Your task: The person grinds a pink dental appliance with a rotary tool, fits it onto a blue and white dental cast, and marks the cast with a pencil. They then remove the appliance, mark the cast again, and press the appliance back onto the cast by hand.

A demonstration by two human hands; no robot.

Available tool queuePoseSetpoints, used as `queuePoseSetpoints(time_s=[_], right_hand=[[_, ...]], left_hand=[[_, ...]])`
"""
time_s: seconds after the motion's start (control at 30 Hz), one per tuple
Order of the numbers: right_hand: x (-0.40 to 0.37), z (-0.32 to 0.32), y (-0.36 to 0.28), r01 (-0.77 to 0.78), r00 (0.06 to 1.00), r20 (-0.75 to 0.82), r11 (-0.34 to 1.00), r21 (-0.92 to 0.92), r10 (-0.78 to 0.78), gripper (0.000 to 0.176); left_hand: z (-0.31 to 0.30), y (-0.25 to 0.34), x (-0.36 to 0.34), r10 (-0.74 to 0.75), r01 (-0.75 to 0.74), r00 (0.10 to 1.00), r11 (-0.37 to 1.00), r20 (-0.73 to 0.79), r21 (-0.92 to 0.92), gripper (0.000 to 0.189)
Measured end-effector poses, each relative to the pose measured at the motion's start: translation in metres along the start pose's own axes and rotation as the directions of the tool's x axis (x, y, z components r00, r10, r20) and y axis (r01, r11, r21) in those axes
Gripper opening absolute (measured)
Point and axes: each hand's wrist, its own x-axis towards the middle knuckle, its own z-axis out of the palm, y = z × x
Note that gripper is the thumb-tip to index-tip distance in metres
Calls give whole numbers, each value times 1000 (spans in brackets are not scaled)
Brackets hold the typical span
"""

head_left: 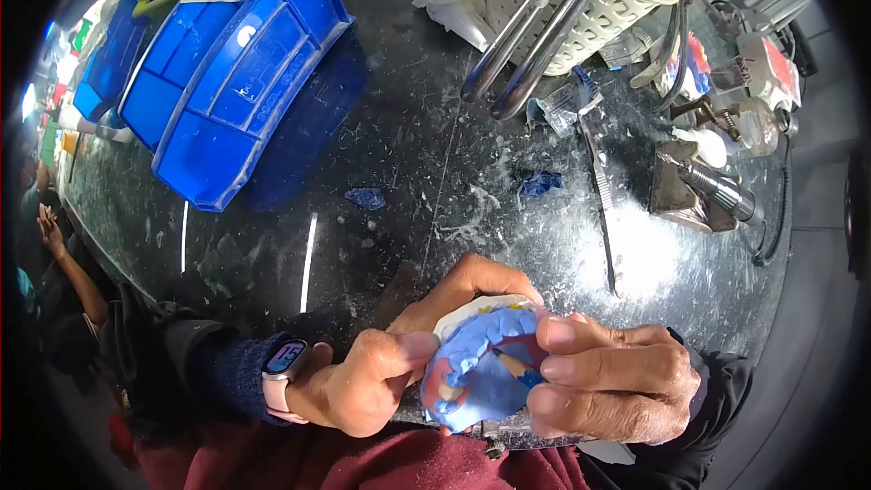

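Note:
A blue dental model (485, 367) with a pale rim at its back and pink parts at its sides is held low at the centre, near the table's front edge. My left hand (381, 372) grips its left side, thumb on the rim and fingers curled behind. My right hand (617, 377) is closed at the model's right side. A blue pencil (517, 367) with a sharpened wooden tip points into the arch from under my right fingers, which hide the rest of it.
Blue bins (245, 82) stand at the back left, a white basket of metal tools (553, 18) at the back. A thin metal tool (601, 191) lies right of centre. A handpiece (717, 191) rests on a block at the right. Another person's hand (52, 229) shows far left.

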Motion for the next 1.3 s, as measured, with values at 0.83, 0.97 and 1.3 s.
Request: queuePoseSetpoints(time_s=[0.83,0.97,1.3], right_hand=[[0,2,-3,-115,992,-45,987,114,120,35],[0,2,-3,-103,992,-53,988,118,110,35],[1,-3,-2,-74,997,24,997,20,73,31]], left_hand=[[0,-1,2,-6,6,1000,1000,1,16,72],[-2,-2,3,18,-19,1000,999,18,40,72],[0,-1,1,-35,35,999,999,-6,8,72]])
